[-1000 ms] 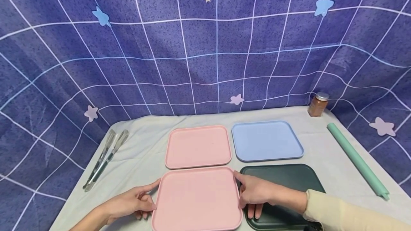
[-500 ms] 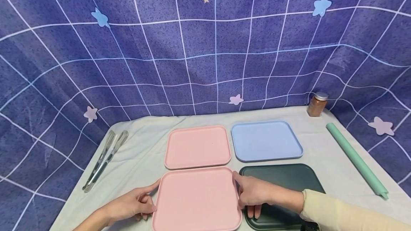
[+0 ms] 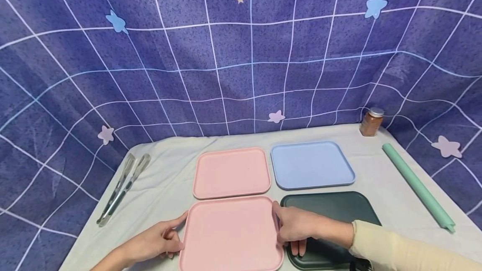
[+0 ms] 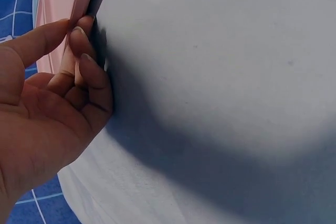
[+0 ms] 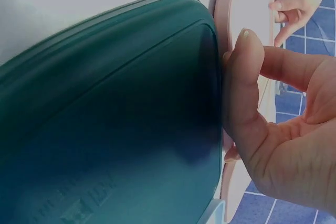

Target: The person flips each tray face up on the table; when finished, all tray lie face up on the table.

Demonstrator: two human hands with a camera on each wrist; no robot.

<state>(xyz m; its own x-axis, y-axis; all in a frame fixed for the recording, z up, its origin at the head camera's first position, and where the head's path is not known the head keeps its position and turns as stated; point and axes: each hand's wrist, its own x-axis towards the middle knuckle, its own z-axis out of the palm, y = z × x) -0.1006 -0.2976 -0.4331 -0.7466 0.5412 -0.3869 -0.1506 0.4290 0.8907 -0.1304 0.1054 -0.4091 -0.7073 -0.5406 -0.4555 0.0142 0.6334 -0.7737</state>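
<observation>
In the head view the near pink tray (image 3: 231, 235) lies at the front of the table, between my two hands. My left hand (image 3: 152, 244) holds its left edge, index finger stretched along the rim and the other fingers curled. Close up in the left wrist view, thumb and fingers of the left hand (image 4: 58, 93) meet at the pink rim. My right hand (image 3: 299, 225) grips the opposite edge, its lower fingers hanging over the dark green tray (image 3: 339, 208). The right wrist view has the right hand (image 5: 262, 114) bent in the narrow gap between the green and pink trays.
Behind stand a second pink tray (image 3: 231, 172) and a light blue tray (image 3: 312, 164), both flat. Metal tongs (image 3: 122, 191) lie at the left. On the right are a rolled mint-green mat or tube (image 3: 418, 187) and a lidded brown jar (image 3: 372, 122). A starry purple cloth hangs behind.
The whole head view has shifted slightly. Both hands stay at the near pink tray's sides, and the trays keep their places.
</observation>
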